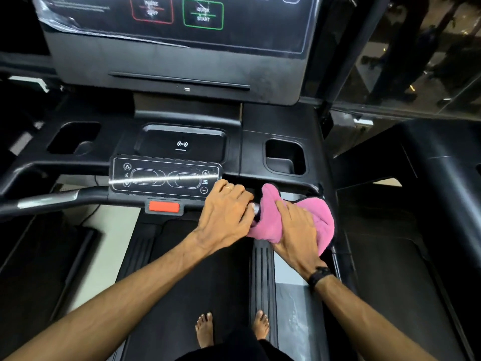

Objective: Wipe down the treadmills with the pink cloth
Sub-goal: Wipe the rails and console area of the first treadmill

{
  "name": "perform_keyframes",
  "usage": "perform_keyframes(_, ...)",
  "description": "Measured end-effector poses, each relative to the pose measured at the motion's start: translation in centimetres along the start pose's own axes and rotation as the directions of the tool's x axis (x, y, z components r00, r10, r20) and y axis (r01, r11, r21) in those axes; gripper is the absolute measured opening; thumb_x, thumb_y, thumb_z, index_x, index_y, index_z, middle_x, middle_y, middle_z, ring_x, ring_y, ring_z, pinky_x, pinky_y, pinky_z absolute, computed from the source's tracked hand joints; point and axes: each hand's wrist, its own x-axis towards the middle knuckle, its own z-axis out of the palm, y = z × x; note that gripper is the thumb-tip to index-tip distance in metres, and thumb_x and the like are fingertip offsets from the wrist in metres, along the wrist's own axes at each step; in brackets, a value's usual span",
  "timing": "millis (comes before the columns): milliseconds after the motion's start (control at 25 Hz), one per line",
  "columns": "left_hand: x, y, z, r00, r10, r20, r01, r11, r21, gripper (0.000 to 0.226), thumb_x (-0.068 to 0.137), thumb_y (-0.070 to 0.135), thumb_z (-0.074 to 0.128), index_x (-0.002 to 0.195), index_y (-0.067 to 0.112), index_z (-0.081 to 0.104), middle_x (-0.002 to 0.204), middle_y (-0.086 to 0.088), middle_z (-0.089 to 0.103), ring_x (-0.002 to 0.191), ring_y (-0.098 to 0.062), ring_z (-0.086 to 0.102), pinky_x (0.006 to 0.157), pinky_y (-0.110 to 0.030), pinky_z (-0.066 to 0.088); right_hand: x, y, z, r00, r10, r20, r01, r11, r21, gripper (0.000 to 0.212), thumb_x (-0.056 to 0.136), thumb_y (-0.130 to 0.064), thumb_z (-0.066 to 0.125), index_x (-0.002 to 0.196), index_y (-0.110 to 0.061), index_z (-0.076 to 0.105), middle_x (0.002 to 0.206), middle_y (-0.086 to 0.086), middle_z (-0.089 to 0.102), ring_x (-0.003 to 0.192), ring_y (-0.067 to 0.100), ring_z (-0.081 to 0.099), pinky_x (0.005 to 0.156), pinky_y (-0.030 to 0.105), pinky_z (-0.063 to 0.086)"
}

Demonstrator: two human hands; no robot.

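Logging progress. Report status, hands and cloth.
Left hand grips handlebar. Right hand presses pink cloth over handlebar's right end. Nothing in the way.

Dim overall, black surfaces swallowing detail; bright glare streak across the control panel point(166, 177); soft blur throughout, wide-angle bending at edges.

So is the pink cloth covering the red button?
No, the pink cloth is wrapped on the right handlebar under the right hand, well to the right of the uncovered red button.
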Motion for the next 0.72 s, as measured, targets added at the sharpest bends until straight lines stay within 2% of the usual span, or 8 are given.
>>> perform_keyframes(80,-1.0,-0.4,-0.6,0.999,0.014,-0.040,-0.017,0.998,-0.055,0.030,0.090,0.025,0.049,0.100,0.007,0.071,0.094,-0.007,0.070,0.086,-0.024,0.063,0.107,-0.043,0.037,-0.4,-1.3,0.9,0.999,0.001,-0.032,0.001,0.997,0.076,0.070,0.081,-0.034,0.069,0.142,-0.008,0.049,0.129,0.012,0.060,0.117,0.034,0.057,0.100,0.052,0.044)
perform_keyframes(160,-2.0,-1.2,-1.2,0.998,0.035,-0.059,-0.040,0.996,-0.074,0.035,0.090,0.024,0.053,0.113,0.003,0.069,0.111,-0.010,0.070,0.107,-0.026,0.063,0.115,-0.048,0.031,-0.8,-2.9,2.2,0.997,-0.007,-0.078,0.017,0.991,0.129,0.066,0.093,-0.043,0.049,0.149,-0.009,0.038,0.142,0.014,0.052,0.129,0.036,0.050,0.106,0.055,0.037)
perform_keyframes(240,-3.4,-2.4,-2.0,0.997,0.039,-0.069,-0.044,0.996,-0.076,0.042,0.091,0.024,0.055,0.123,0.000,0.065,0.127,-0.014,0.066,0.125,-0.030,0.056,0.119,-0.051,0.025,-1.3,-4.7,3.4,0.995,0.021,-0.099,0.008,0.959,0.284,0.068,0.101,-0.055,0.033,0.158,-0.020,0.019,0.158,0.016,0.033,0.146,0.037,0.033,0.117,0.058,0.026)
perform_keyframes(320,-4.4,-3.9,-3.0,0.995,0.006,-0.095,-0.012,0.997,-0.071,0.047,0.094,0.026,0.050,0.130,-0.002,0.060,0.139,-0.017,0.058,0.137,-0.031,0.046,0.122,-0.052,0.018,-0.2,-7.3,3.7,0.991,0.054,-0.124,-0.004,0.928,0.372,0.075,0.100,-0.060,0.028,0.160,-0.016,0.016,0.162,0.015,0.024,0.151,0.032,0.022,0.121,0.055,0.018)
perform_keyframes(440,-6.3,-6.3,-4.8,0.978,-0.131,-0.164,0.121,0.990,-0.073,0.055,0.093,0.025,0.042,0.140,-0.003,0.050,0.152,-0.017,0.043,0.147,-0.029,0.032,0.124,-0.051,0.009,2.0,-13.0,3.7,0.989,-0.043,-0.142,0.083,0.954,0.288,0.086,0.099,-0.058,0.031,0.158,0.001,0.010,0.165,0.022,0.011,0.154,0.035,0.009,0.124,0.054,0.009)
perform_keyframes(520,-7.5,-8.1,-5.9,0.935,-0.265,-0.235,0.262,0.964,-0.046,0.059,0.094,0.028,0.039,0.145,-0.002,0.043,0.157,-0.016,0.035,0.149,-0.027,0.026,0.124,-0.051,0.005,3.1,-15.7,3.9,0.984,-0.108,-0.144,0.121,0.990,0.079,0.092,0.092,-0.044,0.048,0.157,0.003,0.003,0.164,0.029,0.002,0.153,0.041,0.003,0.124,0.056,0.009)
perform_keyframes(600,-9.4,-9.5,-6.7,0.866,-0.389,-0.315,0.390,0.919,-0.062,0.060,0.097,0.030,0.036,0.147,-0.002,0.039,0.158,-0.016,0.033,0.150,-0.026,0.024,0.124,-0.051,0.004,4.2,-17.5,3.9,0.974,-0.223,-0.043,0.220,0.973,-0.065,0.098,0.081,-0.034,0.058,0.156,0.005,0.008,0.162,0.031,0.000,0.152,0.043,0.000,0.124,0.055,0.010)
perform_keyframes(720,-11.0,-10.3,-7.1,0.814,-0.462,-0.351,0.478,0.877,-0.047,0.061,0.100,0.034,0.030,0.149,-0.003,0.035,0.158,-0.016,0.033,0.150,-0.025,0.023,0.124,-0.049,0.002,7.3,-20.8,4.2,0.863,-0.503,0.034,0.504,0.860,-0.074,0.090,0.089,-0.032,0.055,0.158,0.001,0.008,0.164,0.027,-0.002,0.154,0.037,-0.004,0.125,0.050,0.008)
